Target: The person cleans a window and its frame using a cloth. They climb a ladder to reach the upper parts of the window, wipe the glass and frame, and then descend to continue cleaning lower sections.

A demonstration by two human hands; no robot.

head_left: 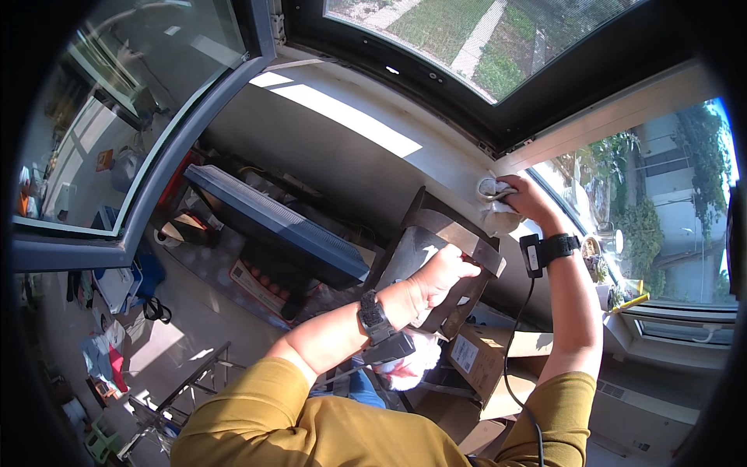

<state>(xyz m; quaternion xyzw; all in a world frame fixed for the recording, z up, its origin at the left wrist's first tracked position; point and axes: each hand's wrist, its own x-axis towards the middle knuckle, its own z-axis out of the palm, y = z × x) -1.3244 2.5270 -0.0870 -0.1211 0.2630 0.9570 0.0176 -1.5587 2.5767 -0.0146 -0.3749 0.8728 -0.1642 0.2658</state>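
My right hand (pixel 533 204) is closed on a crumpled whitish cloth (pixel 492 189), pressed against the white window sill (pixel 366 128) near the window corner. A pale bundle, perhaps more of the cloth, sits just below the fingers. My left hand (pixel 442 279) is closed, its fingers curled down at a dark brown, box-like piece with a curved top band (pixel 451 228). A small bit of red shows by those fingers; what they hold, if anything, is hidden.
An open window sash (pixel 253 78) swings in at the left. Below the sill stands a dark monitor (pixel 280 226). Cardboard boxes (pixel 486 362) lie below my arms. Small pots and a yellow-handled thing (pixel 630 303) stand along the right window. A metal stepladder (pixel 187 389) is lower left.
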